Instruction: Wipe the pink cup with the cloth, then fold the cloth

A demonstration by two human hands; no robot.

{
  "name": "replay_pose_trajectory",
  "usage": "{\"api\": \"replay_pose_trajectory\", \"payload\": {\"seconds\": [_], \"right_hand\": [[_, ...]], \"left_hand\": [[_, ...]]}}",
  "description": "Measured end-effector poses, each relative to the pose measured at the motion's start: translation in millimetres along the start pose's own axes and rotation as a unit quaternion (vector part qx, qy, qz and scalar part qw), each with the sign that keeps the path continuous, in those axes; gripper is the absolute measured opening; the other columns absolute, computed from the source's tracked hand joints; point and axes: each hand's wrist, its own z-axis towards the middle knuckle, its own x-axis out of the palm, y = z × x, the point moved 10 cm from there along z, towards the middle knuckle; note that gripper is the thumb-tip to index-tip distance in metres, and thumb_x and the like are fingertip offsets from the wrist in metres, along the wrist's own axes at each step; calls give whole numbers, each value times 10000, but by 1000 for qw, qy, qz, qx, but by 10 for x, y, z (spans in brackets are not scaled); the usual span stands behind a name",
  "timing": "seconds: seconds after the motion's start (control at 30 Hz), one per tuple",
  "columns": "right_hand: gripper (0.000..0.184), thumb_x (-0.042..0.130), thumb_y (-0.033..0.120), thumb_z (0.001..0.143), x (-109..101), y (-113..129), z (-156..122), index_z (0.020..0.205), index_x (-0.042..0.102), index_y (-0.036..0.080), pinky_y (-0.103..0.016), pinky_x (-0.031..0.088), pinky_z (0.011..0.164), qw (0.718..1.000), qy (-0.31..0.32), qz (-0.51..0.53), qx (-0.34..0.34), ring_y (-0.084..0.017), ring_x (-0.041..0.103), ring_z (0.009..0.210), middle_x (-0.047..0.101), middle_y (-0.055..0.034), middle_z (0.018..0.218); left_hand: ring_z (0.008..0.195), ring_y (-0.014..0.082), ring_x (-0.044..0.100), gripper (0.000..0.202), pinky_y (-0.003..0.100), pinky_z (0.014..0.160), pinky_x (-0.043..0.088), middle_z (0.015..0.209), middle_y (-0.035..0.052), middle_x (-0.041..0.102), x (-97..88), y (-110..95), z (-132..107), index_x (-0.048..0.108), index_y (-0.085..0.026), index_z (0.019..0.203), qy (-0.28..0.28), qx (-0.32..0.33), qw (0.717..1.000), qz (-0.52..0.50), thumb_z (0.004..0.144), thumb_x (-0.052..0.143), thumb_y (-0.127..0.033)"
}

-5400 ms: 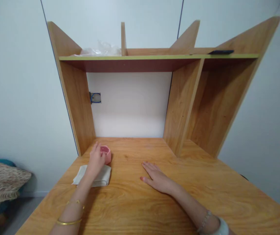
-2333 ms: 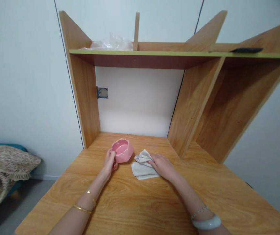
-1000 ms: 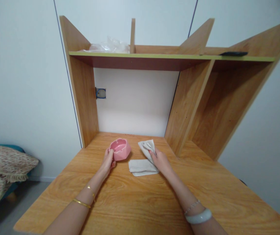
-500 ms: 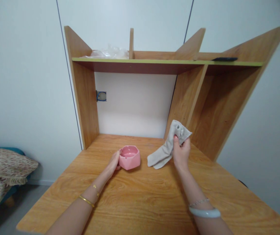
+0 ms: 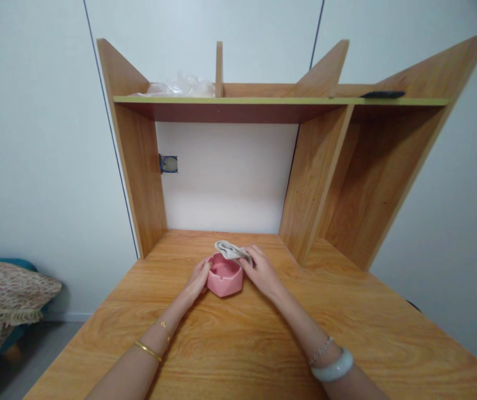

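Observation:
A pink ashtray-like bowl stands on the wooden desk, near its middle. My left hand grips the bowl's left side. My right hand is closed on a bunched grey cloth and presses it onto the bowl's far rim. Most of the cloth is gathered under my right fingers.
A wooden hutch with upright dividers rises at the desk's back. On its top shelf lie a clear plastic bag at left and a dark flat object at right. A bed with a patterned blanket is at far left.
My right hand picked the cloth up off the desk, lifted it to the right, then brought it down onto the bowl. My left hand kept hold of the bowl.

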Motion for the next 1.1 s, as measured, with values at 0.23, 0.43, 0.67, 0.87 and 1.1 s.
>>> {"api": "replay_pose_trajectory", "payload": {"seconds": [0.23,0.43,0.67,0.87,1.1], "right_hand": [[210,473,176,736,166,12,-60,916,575,212,-297,354,853,999,35,-28,-1,-173,454,937,503,-40,942],[184,455,268,788,134,12,-52,874,606,207,-277,363,825,999,39,-12,12,-162,467,898,485,-35,904],[198,441,340,790,134,-215,-59,706,534,187,-294,379,729,997,-12,-46,61,-173,479,786,472,-24,768],[302,553,316,670,147,-428,-99,901,416,178,-273,390,656,988,-34,-65,136,-178,522,734,527,-28,788],[664,546,398,693,258,-612,-189,1243,271,150,-288,395,640,967,39,-39,249,-214,587,764,617,-63,821]], "left_hand": [[436,118,483,356,172,380,296,500,-15,557,79,-155,-132,605,-192,983,29,25,999,17,708,553,-412],[553,149,554,383,198,458,383,609,13,618,86,-174,-120,597,-193,1017,39,46,997,48,725,524,-429],[867,184,571,373,271,773,418,1011,58,630,117,-176,-4,582,-160,1041,57,108,986,117,725,513,-346],[868,175,573,394,268,774,422,1033,70,619,121,-132,14,554,-144,1086,68,111,983,126,741,489,-322],[786,158,588,410,237,683,449,902,54,648,78,-136,21,545,-149,1098,49,111,983,139,737,520,-342]]}}
